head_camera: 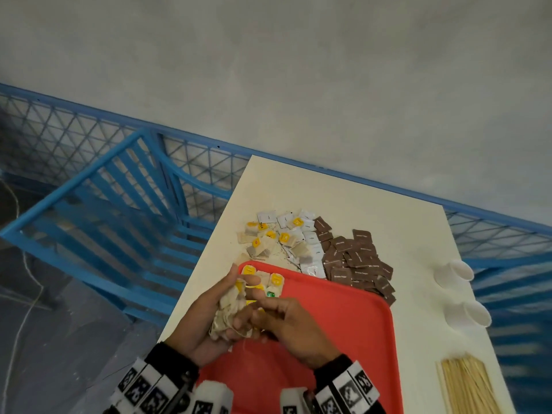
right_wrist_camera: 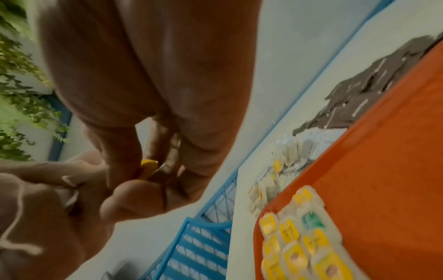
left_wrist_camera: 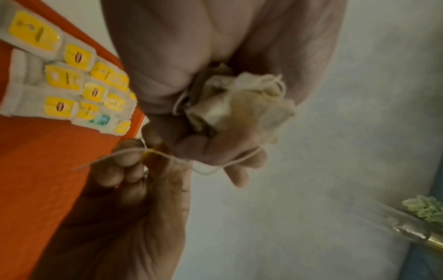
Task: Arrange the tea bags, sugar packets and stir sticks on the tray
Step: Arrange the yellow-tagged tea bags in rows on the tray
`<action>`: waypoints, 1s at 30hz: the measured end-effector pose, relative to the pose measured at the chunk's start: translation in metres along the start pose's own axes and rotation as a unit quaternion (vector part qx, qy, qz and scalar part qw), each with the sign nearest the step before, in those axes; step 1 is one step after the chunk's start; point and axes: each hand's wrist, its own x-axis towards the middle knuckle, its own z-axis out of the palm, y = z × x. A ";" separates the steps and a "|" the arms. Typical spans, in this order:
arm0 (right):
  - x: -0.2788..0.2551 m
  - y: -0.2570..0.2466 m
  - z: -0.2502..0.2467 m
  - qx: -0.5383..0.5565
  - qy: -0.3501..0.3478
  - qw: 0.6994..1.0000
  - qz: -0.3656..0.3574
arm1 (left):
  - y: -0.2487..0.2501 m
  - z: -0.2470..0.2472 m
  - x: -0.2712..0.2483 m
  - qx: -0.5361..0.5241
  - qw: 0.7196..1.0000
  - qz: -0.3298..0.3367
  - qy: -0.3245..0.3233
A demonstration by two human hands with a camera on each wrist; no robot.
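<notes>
My left hand [head_camera: 206,312] grips a crumpled bunch of tea bags [head_camera: 231,306] over the near-left part of the red tray [head_camera: 343,330]. The bunch [left_wrist_camera: 239,108] sits in the palm with strings trailing. My right hand [head_camera: 274,318] meets it and pinches a yellow tag [right_wrist_camera: 148,164] on one string; the same tag [left_wrist_camera: 153,157] shows in the left wrist view. Several tea bags [head_camera: 264,282] lie in neat rows in the tray's far-left corner, one with a green tag. Loose tea bags [head_camera: 268,240], white sugar packets [head_camera: 312,252] and brown sugar packets [head_camera: 358,261] lie beyond the tray. Wooden stir sticks [head_camera: 466,386] lie at the near right.
Two white paper cups [head_camera: 457,271] [head_camera: 470,313] lie on their sides along the right edge of the cream table [head_camera: 343,192]. A blue metal chair [head_camera: 125,210] and a blue mesh fence [head_camera: 74,130] stand left of and behind the table.
</notes>
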 end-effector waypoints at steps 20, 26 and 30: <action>-0.083 -0.105 -0.118 0.101 0.031 0.983 -0.150 | -0.091 0.065 0.061 -0.004 0.989 -0.148 -0.024; -0.101 -0.119 -0.132 0.110 0.049 0.973 -0.197 | -0.094 0.052 0.077 0.069 0.992 -0.099 -0.040; -0.105 -0.123 -0.139 0.104 0.096 0.972 -0.188 | -0.081 0.053 0.078 0.249 0.967 0.019 0.056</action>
